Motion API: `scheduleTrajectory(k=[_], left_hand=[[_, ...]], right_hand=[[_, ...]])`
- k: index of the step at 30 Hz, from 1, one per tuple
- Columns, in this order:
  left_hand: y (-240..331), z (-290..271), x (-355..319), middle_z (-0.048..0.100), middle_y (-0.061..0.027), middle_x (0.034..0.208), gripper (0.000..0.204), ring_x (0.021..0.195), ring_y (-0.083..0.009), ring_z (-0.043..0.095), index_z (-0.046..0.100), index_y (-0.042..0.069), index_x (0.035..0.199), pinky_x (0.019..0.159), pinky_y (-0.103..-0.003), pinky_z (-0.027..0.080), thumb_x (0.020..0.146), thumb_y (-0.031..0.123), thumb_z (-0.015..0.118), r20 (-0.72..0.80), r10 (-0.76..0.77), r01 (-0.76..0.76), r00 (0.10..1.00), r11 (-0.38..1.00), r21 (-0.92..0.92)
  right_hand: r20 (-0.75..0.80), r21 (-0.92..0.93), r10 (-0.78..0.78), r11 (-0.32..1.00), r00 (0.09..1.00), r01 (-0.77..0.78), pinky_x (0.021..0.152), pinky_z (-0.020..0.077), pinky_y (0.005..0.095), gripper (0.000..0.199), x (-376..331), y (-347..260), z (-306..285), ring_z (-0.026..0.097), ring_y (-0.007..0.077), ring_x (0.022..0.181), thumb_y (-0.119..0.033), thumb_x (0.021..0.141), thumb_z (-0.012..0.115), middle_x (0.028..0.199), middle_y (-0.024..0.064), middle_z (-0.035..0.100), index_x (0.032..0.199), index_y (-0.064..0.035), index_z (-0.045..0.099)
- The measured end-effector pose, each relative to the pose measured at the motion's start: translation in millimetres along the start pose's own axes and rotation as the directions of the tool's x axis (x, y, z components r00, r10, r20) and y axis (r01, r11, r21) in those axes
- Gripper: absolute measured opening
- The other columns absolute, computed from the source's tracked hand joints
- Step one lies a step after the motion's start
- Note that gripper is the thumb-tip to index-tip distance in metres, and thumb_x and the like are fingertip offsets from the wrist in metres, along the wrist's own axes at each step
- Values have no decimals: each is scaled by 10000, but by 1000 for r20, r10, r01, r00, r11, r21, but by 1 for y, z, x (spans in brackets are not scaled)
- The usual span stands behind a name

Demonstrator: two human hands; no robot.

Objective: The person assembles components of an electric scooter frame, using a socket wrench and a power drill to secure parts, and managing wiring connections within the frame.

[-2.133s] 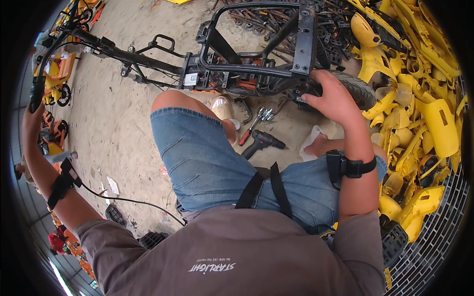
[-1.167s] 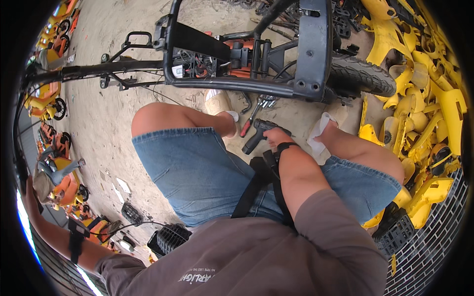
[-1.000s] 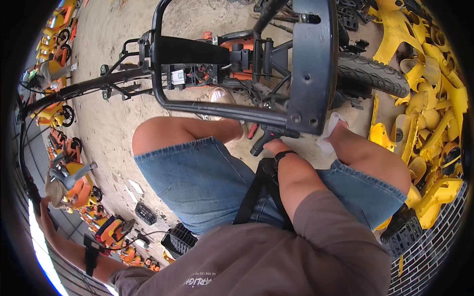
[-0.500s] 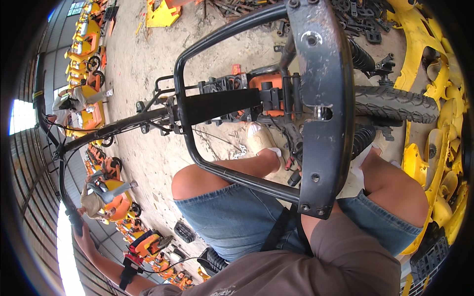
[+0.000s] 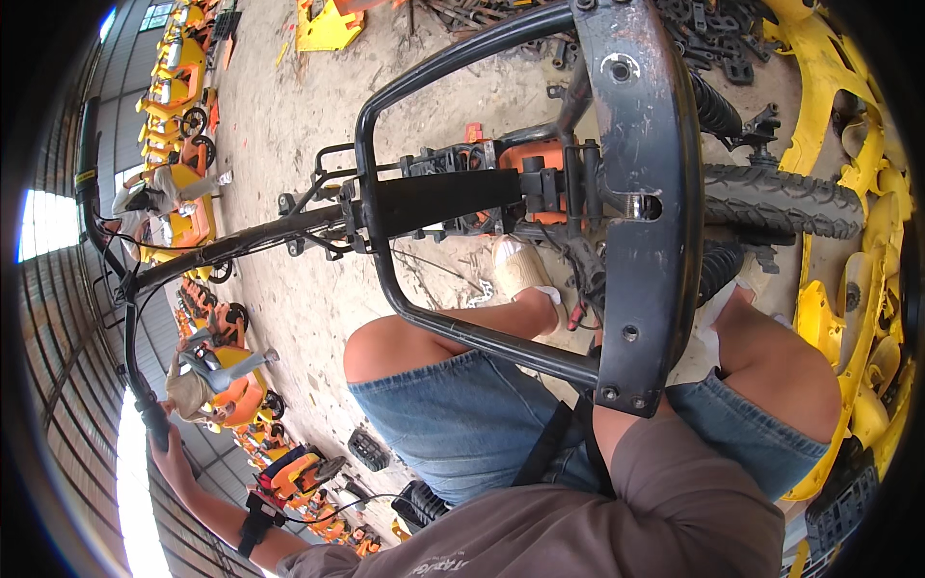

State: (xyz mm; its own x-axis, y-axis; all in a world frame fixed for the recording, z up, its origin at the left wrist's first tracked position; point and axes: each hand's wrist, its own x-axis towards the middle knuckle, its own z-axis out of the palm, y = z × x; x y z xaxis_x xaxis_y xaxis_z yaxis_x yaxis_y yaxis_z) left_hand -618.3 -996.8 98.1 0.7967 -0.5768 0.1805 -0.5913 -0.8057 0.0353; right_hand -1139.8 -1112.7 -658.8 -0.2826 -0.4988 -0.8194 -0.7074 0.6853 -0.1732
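A stripped two-wheeler frame with a black seat-like centre piece (image 5: 448,199) stands between my legs. My left hand (image 5: 171,453) reaches far out to the left and is closed round the grip of the handlebar (image 5: 132,337). A black tubular rack loop (image 5: 482,344) with a wide, scuffed metal end plate (image 5: 647,279) rises close in front of me. My right forearm (image 5: 617,424) goes under the near end of that plate, which hides the hand and whatever it touches. Behind the plate are a shock absorber (image 5: 718,270) and the knobbly rear tyre (image 5: 785,199).
Yellow body panels (image 5: 867,328) are piled along the right. Dark metal parts (image 5: 718,39) lie heaped at the far right. Rows of orange and yellow vehicles (image 5: 178,120) line the left, where other people (image 5: 198,371) sit. A black plastic crate (image 5: 848,501) stands at the lower right.
The view has shifted slightly, so the frame and rack appear a little farther right. A black rounded piece under the rack's near end is now mostly hidden. My left hand stays on the grip.
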Motion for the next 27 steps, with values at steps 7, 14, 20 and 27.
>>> scheduleTrajectory(k=[7, 14, 20, 27], left_hand=[[4, 1, -1, 631, -11, 1032, 409, 797, -87, 511, 606, 14, 1281, 705, -235, 396, 899, 160, 626, 12, -10, 11, 1000, 1000, -22], [15, 1, -3, 644, -9, 991, 383, 767, -78, 511, 641, 23, 1226, 667, -235, 399, 881, 189, 655, -15, -27, 28, 1000, 998, 51], [-1, -1, 2, 633, 4, 928, 347, 735, -74, 515, 651, 21, 1200, 658, -234, 401, 892, 182, 646, -47, -12, 15, 999, 998, 61], [-31, -14, 13, 627, -9, 897, 347, 750, -87, 532, 645, 4, 1175, 672, -236, 405, 904, 221, 665, -24, -128, 129, 991, 990, 58]], right_hand=[[-24, 37, 4, 999, 1000, -3, 1004, 473, 483, 472, 2, -10, -10, 576, 430, 1155, -233, 850, 536, 1260, 294, 562, 1233, 39, 494], [-20, 61, -12, 998, 1000, 13, 1010, 471, 495, 447, 21, 3, 22, 568, 450, 1152, -202, 861, 496, 1270, 304, 543, 1225, 55, 465], [-36, -128, -28, 992, 999, 23, 1100, 409, 457, 679, 17, 7, 35, 525, 328, 1301, -505, 897, 550, 1418, 200, 533, 1444, -114, 452], [-9, 25, 104, 994, 995, -104, 1032, 463, 455, 620, -1, -34, -5, 593, 392, 1174, -314, 837, 679, 1295, 240, 590, 1315, 9, 451]])
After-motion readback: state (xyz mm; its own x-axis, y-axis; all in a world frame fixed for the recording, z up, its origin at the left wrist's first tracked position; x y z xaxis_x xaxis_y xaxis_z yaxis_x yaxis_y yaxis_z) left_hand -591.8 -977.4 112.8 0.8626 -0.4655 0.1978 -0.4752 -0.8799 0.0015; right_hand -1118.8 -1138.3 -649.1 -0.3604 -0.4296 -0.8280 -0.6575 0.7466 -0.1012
